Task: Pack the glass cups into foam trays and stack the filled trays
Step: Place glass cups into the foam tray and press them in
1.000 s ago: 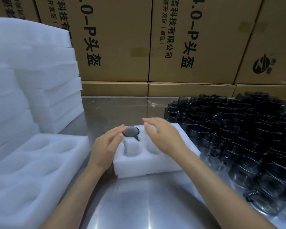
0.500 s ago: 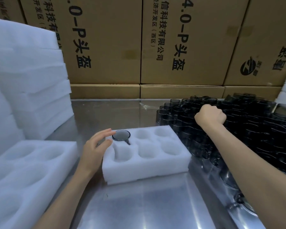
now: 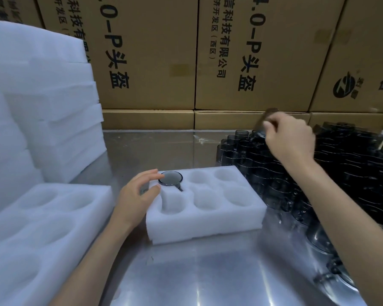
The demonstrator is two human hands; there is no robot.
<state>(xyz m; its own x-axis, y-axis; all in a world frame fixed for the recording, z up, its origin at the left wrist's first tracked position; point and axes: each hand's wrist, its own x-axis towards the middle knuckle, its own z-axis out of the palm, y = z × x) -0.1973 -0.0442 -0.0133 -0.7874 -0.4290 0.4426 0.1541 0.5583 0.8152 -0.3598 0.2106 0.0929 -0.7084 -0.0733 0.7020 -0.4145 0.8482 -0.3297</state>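
Cartons printed "头盔" back the table, where the right hand, risen since, pinches a blurred glass cup above the cups while the relaxed left hand still rests at the foam tray.

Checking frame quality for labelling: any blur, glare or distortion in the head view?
Head view: the right hand and the glass cup it lifts are motion-blurred; overhead light streaks glare across the steel table; wide-angle distortion bends the cardboard boxes; the foam tray and left hand stay fairly sharp.
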